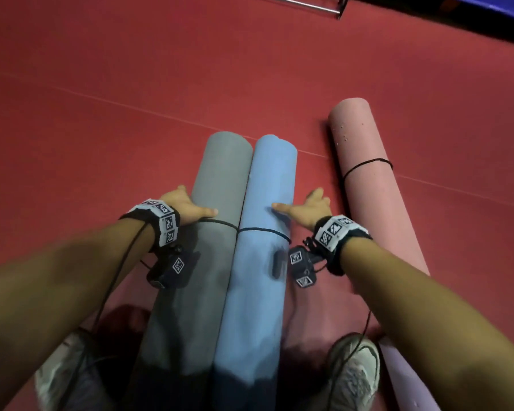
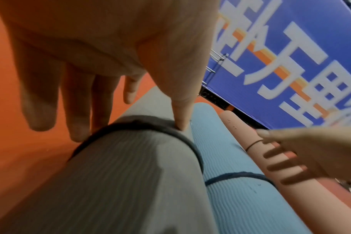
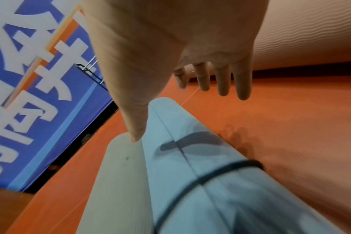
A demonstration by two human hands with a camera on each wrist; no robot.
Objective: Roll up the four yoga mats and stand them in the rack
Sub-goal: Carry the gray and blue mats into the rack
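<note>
Two rolled mats lie side by side on the red floor, a grey mat (image 1: 217, 179) and a blue mat (image 1: 267, 179), each tied with a black cord. My left hand (image 1: 196, 203) lies against the grey mat's (image 2: 130, 174) left side, fingers straight, thumb on top by the cord. My right hand (image 1: 300, 203) lies against the blue mat's (image 3: 190, 174) right side, fingers spread, thumb across the top. A corded pink mat (image 1: 368, 179) lies apart on the right. The end of a lilac mat (image 1: 404, 381) shows at bottom right. The metal rack (image 1: 309, 5) is far ahead.
A blue printed banner (image 2: 291, 55) stands behind the rack along the far edge of the red floor (image 1: 131, 99). My shoes (image 1: 353, 372) stand on either side of the near ends of the grey and blue mats. Wrist-camera cables hang from both arms.
</note>
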